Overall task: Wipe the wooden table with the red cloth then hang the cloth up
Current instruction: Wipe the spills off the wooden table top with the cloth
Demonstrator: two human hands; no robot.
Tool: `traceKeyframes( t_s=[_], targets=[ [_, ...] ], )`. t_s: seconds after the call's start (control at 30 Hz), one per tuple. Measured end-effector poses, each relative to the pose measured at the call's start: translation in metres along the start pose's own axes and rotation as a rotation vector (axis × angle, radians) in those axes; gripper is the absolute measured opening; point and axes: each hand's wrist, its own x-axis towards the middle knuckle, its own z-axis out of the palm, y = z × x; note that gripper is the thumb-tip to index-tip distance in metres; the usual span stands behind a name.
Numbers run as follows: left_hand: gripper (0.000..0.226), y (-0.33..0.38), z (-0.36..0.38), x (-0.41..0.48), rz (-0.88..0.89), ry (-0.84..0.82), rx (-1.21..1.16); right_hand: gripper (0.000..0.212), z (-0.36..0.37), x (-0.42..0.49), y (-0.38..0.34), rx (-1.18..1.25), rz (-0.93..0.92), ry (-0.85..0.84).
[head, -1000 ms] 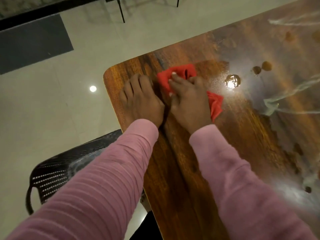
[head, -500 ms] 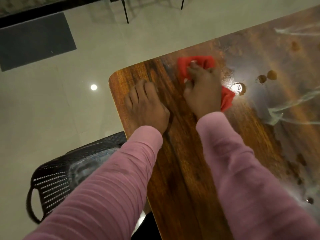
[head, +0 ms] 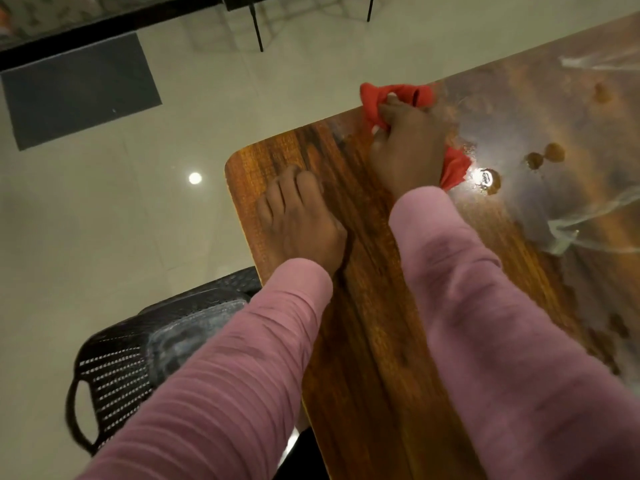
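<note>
The wooden table [head: 374,341] fills the right half of the view, its rounded corner at the middle left. My right hand [head: 408,150] presses the red cloth [head: 398,93] against the table's far edge; cloth sticks out beyond my fingers and also behind my wrist. My left hand [head: 298,220] lies flat on the wood near the corner, fingers together, holding nothing. Both arms wear pink sleeves.
Wet smears and brown spots [head: 545,155] cover the table to the right of the cloth, with a bright lamp reflection [head: 483,176]. A black mesh chair [head: 145,358] stands below the corner. Pale tiled floor and a dark mat [head: 76,91] lie to the left.
My right hand has pushed the cloth away from me and to the right, up to the table's far edge. My left hand has stayed planted by the corner.
</note>
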Motion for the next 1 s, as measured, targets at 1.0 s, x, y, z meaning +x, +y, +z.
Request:
traceKeyframes(
  t_s=[1.0],
  targets=[
    [0.031,-0.002,-0.003,0.000,0.016,-0.022,-0.001,0.038,-0.031,0.039,0.063,-0.090,-0.030,-0.043]
  ],
)
